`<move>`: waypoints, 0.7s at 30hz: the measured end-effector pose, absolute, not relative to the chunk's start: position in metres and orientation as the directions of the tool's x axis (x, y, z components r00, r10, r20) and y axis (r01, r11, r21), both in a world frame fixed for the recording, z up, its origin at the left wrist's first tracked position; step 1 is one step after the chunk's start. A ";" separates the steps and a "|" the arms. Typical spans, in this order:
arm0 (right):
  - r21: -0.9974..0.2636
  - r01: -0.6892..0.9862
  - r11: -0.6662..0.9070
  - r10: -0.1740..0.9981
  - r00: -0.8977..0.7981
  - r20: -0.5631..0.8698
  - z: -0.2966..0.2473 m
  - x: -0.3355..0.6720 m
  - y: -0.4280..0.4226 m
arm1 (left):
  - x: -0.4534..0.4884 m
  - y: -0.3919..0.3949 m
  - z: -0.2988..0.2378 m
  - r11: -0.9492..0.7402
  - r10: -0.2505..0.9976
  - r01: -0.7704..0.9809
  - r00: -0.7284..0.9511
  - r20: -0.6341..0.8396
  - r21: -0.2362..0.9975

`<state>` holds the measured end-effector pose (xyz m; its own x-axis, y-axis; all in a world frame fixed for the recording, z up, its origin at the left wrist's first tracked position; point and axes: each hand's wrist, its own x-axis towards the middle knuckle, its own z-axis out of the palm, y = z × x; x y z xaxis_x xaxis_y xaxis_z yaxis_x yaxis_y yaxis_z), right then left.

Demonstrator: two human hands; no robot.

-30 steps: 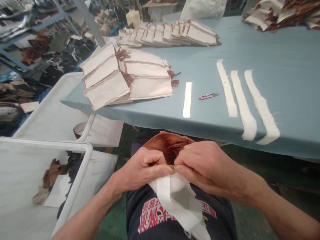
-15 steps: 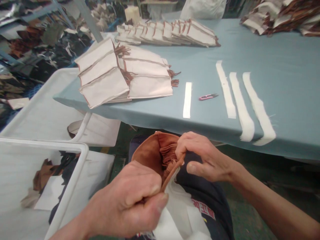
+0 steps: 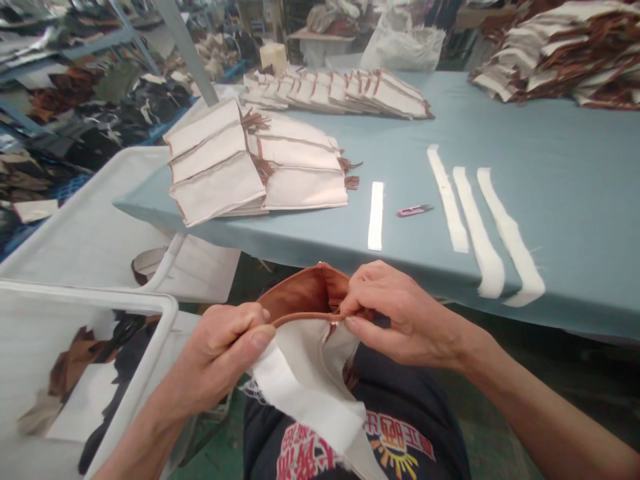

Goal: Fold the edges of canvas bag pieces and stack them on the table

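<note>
Over my lap I hold a brown fabric pouch (image 3: 305, 297) with a cream lining (image 3: 310, 363) and a white cloth strip (image 3: 300, 407) hanging from it. My left hand (image 3: 220, 353) is closed, pinching the pouch's brown rim and the strip at its left end. My right hand (image 3: 395, 317) is closed too, pinching the same rim at its right end. The rim is stretched taut between both hands. The pouch sits just below the near edge of the blue-grey table (image 3: 560, 173).
On the table lie stacked cream pouches with brown trim (image 3: 250, 163), a farther row of them (image 3: 340, 90), a short white strip (image 3: 375, 215), a pink thread snipper (image 3: 414, 211) and three long white strips (image 3: 480, 227). White bins (image 3: 90, 300) with scraps stand left.
My left hand has moved up and away from the camera, drawing the brown rim out straight to the left. The cream lining now shows spread between both hands.
</note>
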<state>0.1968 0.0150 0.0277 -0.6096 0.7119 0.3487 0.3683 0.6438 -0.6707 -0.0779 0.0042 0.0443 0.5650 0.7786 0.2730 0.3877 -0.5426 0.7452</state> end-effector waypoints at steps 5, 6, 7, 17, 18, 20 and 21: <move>-0.704 0.362 0.611 0.727 -0.608 0.319 0.039 0.195 0.014 | -0.076 -0.004 0.060 -0.603 0.743 0.381 0.589 0.319 0.701; -0.703 0.356 0.615 0.719 -0.619 0.316 0.042 0.194 0.013 | -0.075 -0.007 0.064 -0.618 0.723 0.360 0.609 0.325 0.699; -0.690 0.350 0.633 0.701 -0.636 0.321 0.044 0.192 0.011 | -0.073 -0.011 0.067 -0.626 0.704 0.333 0.631 0.326 0.705; -0.290 0.451 0.844 0.523 -0.571 0.633 0.038 0.168 -0.030 | -0.078 -0.031 0.067 -0.575 0.673 0.211 0.672 0.310 0.790; -0.277 0.454 0.847 0.516 -0.572 0.637 0.038 0.169 -0.032 | -0.079 -0.032 0.062 -0.596 0.674 0.216 0.659 0.335 0.774; -0.260 0.464 0.847 0.509 -0.564 0.650 0.035 0.172 -0.034 | -0.078 -0.036 0.054 -0.651 0.661 0.205 0.625 0.414 0.730; -0.266 0.468 0.843 0.514 -0.553 0.655 0.032 0.173 -0.033 | -0.077 -0.038 0.052 -0.679 0.649 0.195 0.609 0.456 0.707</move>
<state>0.1726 -0.0327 0.0322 -0.5535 0.5141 0.6553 0.4675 0.8429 -0.2663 -0.0772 -0.0379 0.0520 0.6086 0.6495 0.4558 0.1950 -0.6793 0.7075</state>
